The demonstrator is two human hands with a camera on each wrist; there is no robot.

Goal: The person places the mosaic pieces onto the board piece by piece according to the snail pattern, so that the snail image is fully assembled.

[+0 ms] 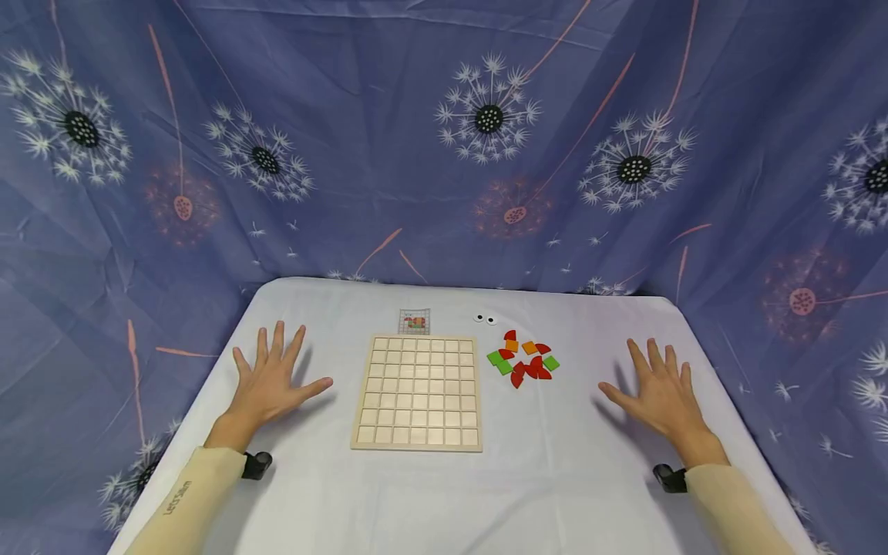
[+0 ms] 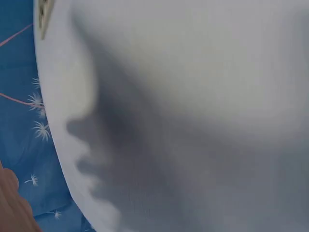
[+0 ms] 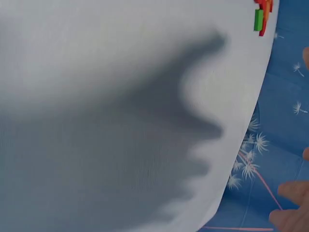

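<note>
Grid board [image 1: 418,393]: lying flat on white tbl [image 1: 555,462], b/w L hand [image 1: 267,389] & R hand [image 1: 662,397], nearer the L; pale squares showing in rows.
Coloured pcs [image 1: 533,368]: sitting in a loose cluster just right of board; red quarter-rounds, orange & green squares, some touching.
L hand grip: holding nothing; fingers & thumb standing well apart, palm facing down over tbl, thumb pointing twd board.
R hand grip: same, holding nothing; digits standing apart, thumb pointing twd pcs, hand being well apart from them.
Eye discs [image 1: 486,318]: two, white w/ black dots, lying beyond pcs, near far edge.
Pic card [image 1: 415,321]: lying just past board's far edge; can't tell if touching.
Head view only: showing eye discs, card, whole board, cream sleeves [image 1: 201,486] & dark wrist gadgets [image 1: 257,465].
L wrist view: catching just a board corner up top, plus big soft shadow [image 2: 120,125] on cloth.
R wrist view: catching a few pcs at top edge, plus that hand's shadow [image 3: 159,92].
Backdrop: blue dandelion-print curtain [image 1: 388,169] hanging behind tbl.
Cut off: both wrist views cropping hands to bits of fingers at frame edge; grip reading coming from head view.
Hard to see: card's tiny pic & L sleeve lettering being too small to read; overlapping reds blurring the count.
</note>
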